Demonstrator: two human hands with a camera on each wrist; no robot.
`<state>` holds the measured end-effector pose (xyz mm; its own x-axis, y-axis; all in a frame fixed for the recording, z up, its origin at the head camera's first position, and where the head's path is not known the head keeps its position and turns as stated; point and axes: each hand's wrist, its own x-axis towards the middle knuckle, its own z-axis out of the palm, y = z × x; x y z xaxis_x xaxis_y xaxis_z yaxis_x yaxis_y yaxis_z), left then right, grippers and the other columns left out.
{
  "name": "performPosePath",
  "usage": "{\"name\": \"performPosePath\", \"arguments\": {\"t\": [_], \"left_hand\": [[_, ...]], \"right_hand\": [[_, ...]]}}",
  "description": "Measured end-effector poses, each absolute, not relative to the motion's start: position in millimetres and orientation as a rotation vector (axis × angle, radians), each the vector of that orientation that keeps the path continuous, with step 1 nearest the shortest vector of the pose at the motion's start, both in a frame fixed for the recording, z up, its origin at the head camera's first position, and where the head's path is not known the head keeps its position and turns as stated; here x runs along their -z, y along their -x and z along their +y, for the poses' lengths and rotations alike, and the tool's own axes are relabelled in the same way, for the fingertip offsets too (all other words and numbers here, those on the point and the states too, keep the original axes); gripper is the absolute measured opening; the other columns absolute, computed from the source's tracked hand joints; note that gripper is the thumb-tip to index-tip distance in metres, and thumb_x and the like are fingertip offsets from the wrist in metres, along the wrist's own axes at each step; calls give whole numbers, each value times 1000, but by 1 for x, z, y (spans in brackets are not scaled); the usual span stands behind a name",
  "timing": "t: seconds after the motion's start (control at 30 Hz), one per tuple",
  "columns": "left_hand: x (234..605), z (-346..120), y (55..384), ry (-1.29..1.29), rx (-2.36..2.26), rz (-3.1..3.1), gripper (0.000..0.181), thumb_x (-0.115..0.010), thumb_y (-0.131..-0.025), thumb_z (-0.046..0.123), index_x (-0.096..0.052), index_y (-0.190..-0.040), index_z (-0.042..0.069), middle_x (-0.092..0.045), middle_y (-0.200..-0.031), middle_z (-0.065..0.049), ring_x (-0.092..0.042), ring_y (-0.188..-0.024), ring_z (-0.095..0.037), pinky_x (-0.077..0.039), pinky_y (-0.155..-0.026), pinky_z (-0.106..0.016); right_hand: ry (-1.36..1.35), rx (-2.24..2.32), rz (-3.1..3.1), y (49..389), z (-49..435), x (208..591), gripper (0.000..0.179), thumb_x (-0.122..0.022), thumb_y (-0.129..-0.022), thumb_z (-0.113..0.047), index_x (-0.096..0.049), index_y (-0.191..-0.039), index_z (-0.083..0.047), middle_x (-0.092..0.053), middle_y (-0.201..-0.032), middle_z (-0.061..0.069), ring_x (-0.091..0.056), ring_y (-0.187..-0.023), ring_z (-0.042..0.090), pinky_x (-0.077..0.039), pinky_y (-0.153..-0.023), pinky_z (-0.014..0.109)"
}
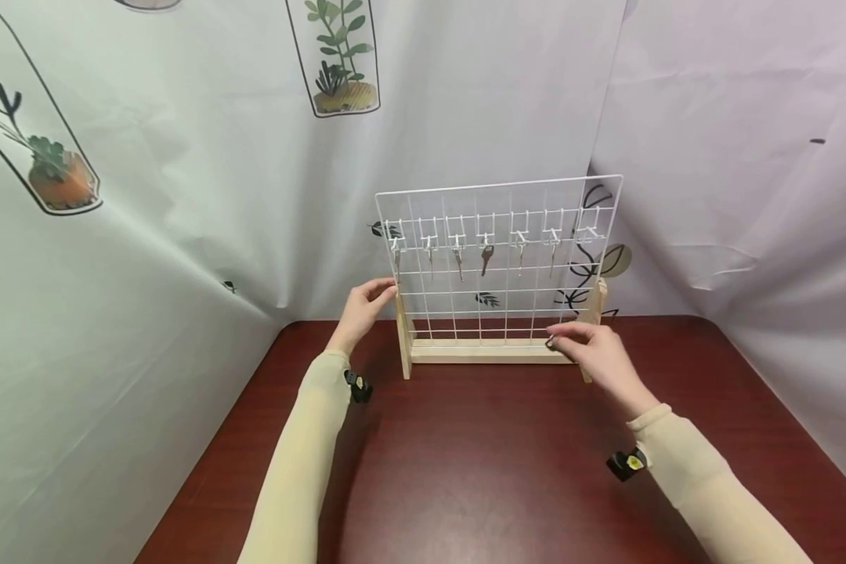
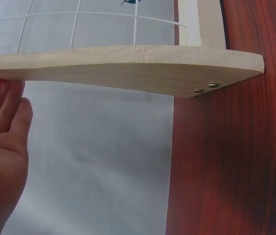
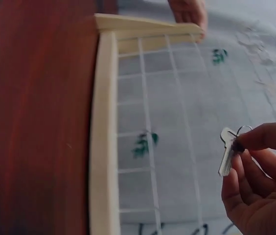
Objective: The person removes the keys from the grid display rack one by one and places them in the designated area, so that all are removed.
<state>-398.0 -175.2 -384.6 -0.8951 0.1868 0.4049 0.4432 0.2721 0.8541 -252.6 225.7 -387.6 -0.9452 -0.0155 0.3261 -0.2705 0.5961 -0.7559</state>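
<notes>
My left hand (image 1: 359, 312) pinches the top end of the left wooden upright (image 2: 128, 58), thumb on one side and fingers on the other. A silver key (image 3: 225, 159) with a small ring (image 3: 245, 128) is held between the thumb and fingers of my right hand (image 1: 601, 356). This hand is in front of the lower right part of a white wire grid rack (image 1: 500, 185), near the right upright (image 1: 594, 305). Several keys, one of them a darker key (image 1: 487, 257), hang from white hooks (image 1: 519, 237) in a row across the grid.
The rack's wooden base bar (image 1: 486, 356) stands on a dark red table (image 1: 479, 454). Behind and beside it hangs pale cloth (image 1: 183, 258) printed with plants. A small black device (image 1: 358, 386) is strapped at the left wrist, another (image 1: 627, 464) at the right.
</notes>
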Motion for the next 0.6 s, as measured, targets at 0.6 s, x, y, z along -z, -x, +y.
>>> {"name": "performPosePath", "arguments": {"t": [0.6], "left_hand": [[384, -175, 399, 598, 1713, -2322, 38, -66, -100, 20, -64, -129, -6, -65, -128, -22, -61, -117, -26, -45, -107, -42]], "right_hand": [[-343, -1876, -2507, 258, 155, 449, 25, -65, -94, 0, -68, -114, 14, -74, -99, 20, -73, -81, 23, -62, -78, 40]]}}
